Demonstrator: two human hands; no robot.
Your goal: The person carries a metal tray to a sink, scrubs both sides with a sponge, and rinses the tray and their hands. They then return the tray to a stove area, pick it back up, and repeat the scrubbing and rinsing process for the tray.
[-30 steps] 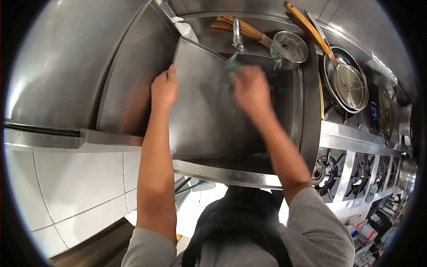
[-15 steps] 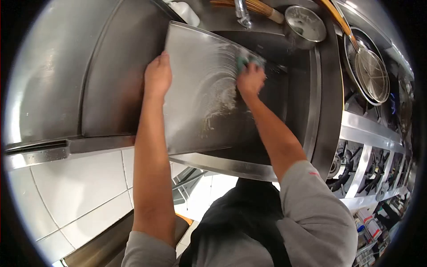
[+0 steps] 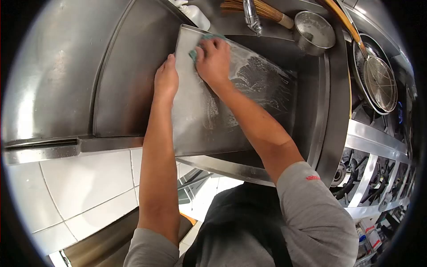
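Observation:
A large flat metal tray [image 3: 191, 129] leans in the sink [image 3: 307, 102], with streaks of white suds over its surface. My left hand [image 3: 167, 80] is closed round the tray's left edge, its fingertips partly hidden. My right hand [image 3: 214, 60] presses a green scouring pad [image 3: 192, 55] against the tray near its upper left corner. The pad shows at the fingertips and beyond them. Foam lies on the tray to the right of my right hand.
A faucet [image 3: 252, 20] hangs over the sink's back edge, beside a bamboo brush [image 3: 267, 12] and a metal pot [image 3: 315, 33]. A white bottle [image 3: 195, 17] stands behind the tray. On the right are a wire strainer [image 3: 380, 84], a wok and stove burners [image 3: 340, 173].
My right hand has moved left across the tray with the pad, from its right side to near the upper left corner. My left hand still holds the left edge. The whole view has shifted slightly.

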